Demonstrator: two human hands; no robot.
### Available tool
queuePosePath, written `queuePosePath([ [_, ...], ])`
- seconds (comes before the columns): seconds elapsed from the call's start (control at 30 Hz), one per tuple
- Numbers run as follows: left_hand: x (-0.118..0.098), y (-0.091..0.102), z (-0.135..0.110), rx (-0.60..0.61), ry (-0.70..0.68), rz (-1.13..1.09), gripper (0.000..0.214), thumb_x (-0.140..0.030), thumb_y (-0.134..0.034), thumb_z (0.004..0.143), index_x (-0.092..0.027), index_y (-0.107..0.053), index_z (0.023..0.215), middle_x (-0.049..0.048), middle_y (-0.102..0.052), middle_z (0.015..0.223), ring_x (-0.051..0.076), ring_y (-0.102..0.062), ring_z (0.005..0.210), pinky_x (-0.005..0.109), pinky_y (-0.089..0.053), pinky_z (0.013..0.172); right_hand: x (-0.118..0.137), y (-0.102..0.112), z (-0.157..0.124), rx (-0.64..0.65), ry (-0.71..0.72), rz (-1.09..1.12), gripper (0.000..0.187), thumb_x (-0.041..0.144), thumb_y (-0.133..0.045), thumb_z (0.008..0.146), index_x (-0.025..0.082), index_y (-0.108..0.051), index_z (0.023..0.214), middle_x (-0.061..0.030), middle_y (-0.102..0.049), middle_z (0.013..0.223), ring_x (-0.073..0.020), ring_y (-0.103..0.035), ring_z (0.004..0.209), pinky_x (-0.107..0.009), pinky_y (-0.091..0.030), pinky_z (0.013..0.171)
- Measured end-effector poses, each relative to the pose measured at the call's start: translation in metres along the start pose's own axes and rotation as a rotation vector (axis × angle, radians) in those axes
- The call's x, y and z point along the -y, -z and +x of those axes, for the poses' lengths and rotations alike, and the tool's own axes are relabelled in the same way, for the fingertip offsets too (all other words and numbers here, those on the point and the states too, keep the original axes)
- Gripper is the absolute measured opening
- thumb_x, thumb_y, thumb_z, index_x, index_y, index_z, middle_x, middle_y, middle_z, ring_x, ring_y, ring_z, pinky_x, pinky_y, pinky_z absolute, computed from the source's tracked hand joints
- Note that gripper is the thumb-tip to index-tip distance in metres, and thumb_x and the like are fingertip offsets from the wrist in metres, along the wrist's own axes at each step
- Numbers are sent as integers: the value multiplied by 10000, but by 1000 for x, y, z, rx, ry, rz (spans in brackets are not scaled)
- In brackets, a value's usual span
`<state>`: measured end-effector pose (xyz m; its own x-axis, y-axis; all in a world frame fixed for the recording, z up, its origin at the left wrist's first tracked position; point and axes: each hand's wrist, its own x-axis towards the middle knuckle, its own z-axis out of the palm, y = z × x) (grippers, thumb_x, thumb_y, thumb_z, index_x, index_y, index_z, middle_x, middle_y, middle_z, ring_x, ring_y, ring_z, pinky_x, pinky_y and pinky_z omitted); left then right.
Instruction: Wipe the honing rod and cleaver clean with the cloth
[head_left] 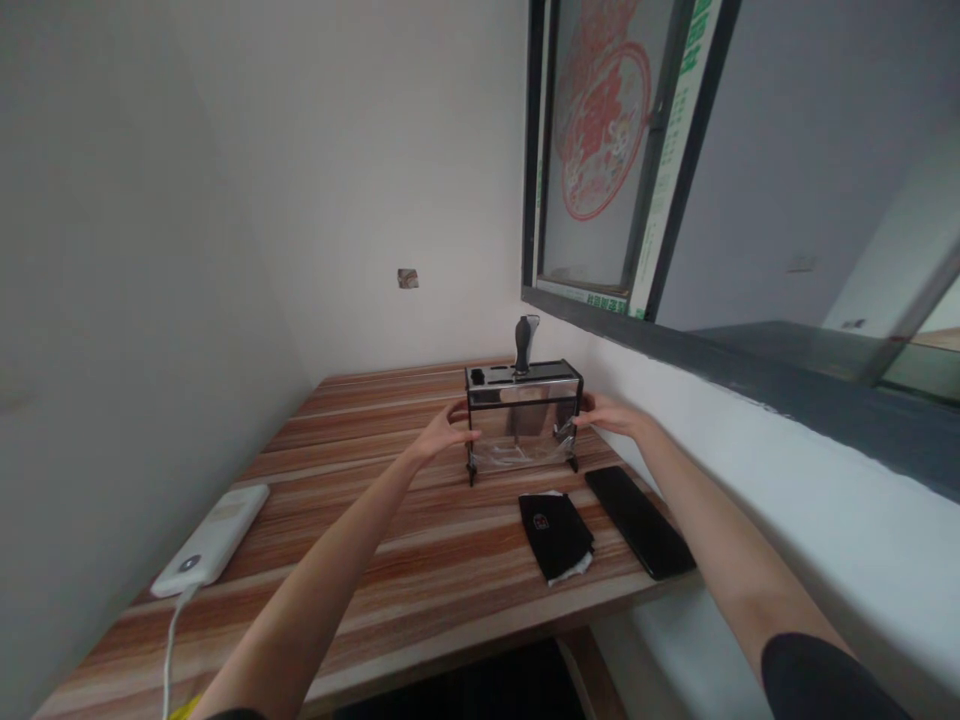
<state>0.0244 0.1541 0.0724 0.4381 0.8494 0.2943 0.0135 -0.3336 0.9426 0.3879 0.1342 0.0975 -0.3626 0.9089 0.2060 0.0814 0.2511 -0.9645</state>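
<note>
A knife block with clear sides and a black and metal top stands upright on the wooden table, near the back right corner. One knife with a black handle sticks up from its top, and its broad blade shows through the clear side. My left hand grips the block's left end, thumb on the front and fingers behind. At the right end, my right hand holds it the same way, its fingers partly hidden behind the block.
A black folded cloth item with white edges lies in front of the block. Beside it is a black phone near the table's front edge. A white power bank with a cable lies at left. The window frame juts out at right.
</note>
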Motion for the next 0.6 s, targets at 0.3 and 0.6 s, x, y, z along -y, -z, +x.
queuePosePath([
  [0.3, -4, 3, -1, -6, 17, 14, 858, -329, -862, 559, -180, -505, 1326, 170, -476, 1404, 349, -469, 1259, 515, -405, 1028, -4, -1, 3, 6, -13, 29, 628, 207, -837, 503, 201, -662, 1106, -83, -645, 1219, -299, -560, 1168, -492, -350, 1081],
  [0.6, -1, 6, 1, 23, 24, -10, 822, -340, -851, 580, -166, -513, 1309, 178, -452, 1425, 354, -444, 1285, 512, -412, 1027, -12, 0, 2, 18, -46, 87, 616, 197, -823, 557, 226, -640, 1144, -74, -642, 1225, -285, -582, 1143, -468, -404, 1053],
])
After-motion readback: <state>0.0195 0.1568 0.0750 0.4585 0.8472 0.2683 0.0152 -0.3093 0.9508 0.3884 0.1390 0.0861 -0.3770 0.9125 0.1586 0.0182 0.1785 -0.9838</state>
